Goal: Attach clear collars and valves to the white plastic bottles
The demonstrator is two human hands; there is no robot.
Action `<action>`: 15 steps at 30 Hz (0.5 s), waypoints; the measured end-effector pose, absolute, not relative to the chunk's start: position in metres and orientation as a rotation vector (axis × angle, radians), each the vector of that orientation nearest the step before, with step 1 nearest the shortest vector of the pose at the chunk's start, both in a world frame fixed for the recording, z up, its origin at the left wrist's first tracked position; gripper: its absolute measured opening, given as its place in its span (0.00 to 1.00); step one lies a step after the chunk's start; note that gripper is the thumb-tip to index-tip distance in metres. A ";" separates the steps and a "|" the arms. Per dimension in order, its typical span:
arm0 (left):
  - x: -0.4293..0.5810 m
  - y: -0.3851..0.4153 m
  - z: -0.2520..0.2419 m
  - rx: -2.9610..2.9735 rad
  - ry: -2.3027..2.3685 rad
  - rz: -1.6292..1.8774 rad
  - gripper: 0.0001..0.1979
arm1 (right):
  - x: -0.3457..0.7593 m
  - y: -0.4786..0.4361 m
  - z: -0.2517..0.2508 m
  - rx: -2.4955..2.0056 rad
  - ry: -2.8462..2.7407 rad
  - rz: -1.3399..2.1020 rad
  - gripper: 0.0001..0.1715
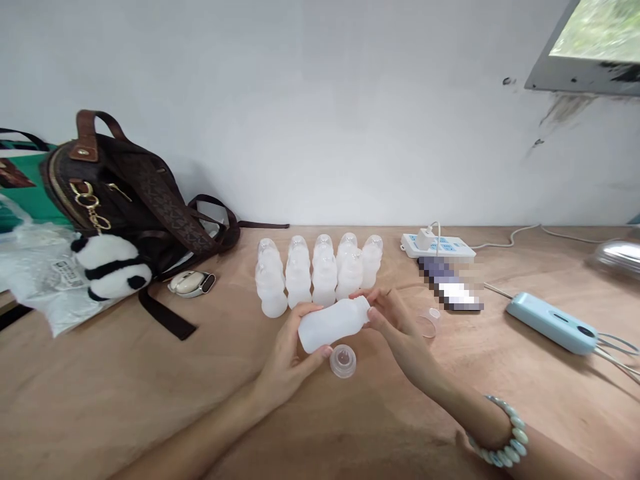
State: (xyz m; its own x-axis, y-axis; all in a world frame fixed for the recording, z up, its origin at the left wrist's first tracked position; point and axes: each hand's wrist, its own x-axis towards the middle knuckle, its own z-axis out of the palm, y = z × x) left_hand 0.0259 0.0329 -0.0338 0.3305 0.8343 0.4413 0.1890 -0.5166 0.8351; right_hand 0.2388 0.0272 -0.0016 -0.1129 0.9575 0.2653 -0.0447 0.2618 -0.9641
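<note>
A frosted white plastic bottle (334, 323) lies on its side in the air just above the wooden table, with no lid on it. My left hand (290, 353) is wrapped round its base end. My right hand (395, 320) pinches its neck end with the fingertips. A nipple ring (343, 361) lies on the table right below the bottle. A clear cap (428, 324) rests beside my right hand. Behind stand several capped bottles (320, 273) of the same kind in two rows.
A brown backpack (125, 193) with a panda plush (110, 265) sits at back left, next to a plastic bag (35, 273) and a small cream device (191, 283). A power strip (437, 245), a blurred flat object (453, 283) and a pale blue device (550, 322) lie at right.
</note>
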 end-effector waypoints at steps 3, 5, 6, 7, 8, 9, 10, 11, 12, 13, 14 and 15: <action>0.025 0.032 -0.037 1.812 0.985 1.327 0.17 | 0.239 0.027 -0.011 -1.095 -1.438 1.010 0.18; 0.025 0.033 -0.037 1.756 1.027 1.384 0.16 | 0.236 0.024 -0.015 -1.246 -1.726 0.888 0.17; 0.025 0.033 -0.037 1.738 1.035 1.398 0.16 | 0.234 0.023 -0.016 -1.300 -1.920 0.814 0.18; 0.025 0.034 -0.036 1.728 1.037 1.405 0.16 | 0.232 0.021 -0.015 -1.323 -2.111 0.744 0.18; 0.025 0.034 -0.035 1.723 1.035 1.408 0.15 | 0.230 0.019 -0.013 -1.308 -2.272 0.696 0.19; 0.025 0.035 -0.034 1.724 1.032 1.411 0.15 | 0.228 0.018 -0.011 -1.260 -2.373 0.689 0.19; 0.025 0.035 -0.033 1.723 1.032 1.414 0.15 | 0.228 0.017 -0.009 -1.191 -2.411 0.736 0.17; 0.025 0.036 -0.033 1.718 1.033 1.418 0.15 | 0.229 0.017 -0.007 -1.117 -2.389 0.829 0.15; 0.025 0.036 -0.032 1.707 1.039 1.427 0.15 | 0.230 0.018 -0.005 -1.053 -2.311 0.937 0.13; 0.025 0.037 -0.031 1.688 1.050 1.437 0.14 | 0.233 0.020 -0.004 -1.011 -2.192 1.021 0.12; 0.025 0.037 -0.031 1.664 1.065 1.448 0.15 | 0.237 0.023 -0.003 -0.992 -2.046 1.058 0.11; 0.025 0.038 -0.030 1.633 1.083 1.459 0.15 | 0.241 0.026 -0.003 -0.995 -1.896 1.048 0.11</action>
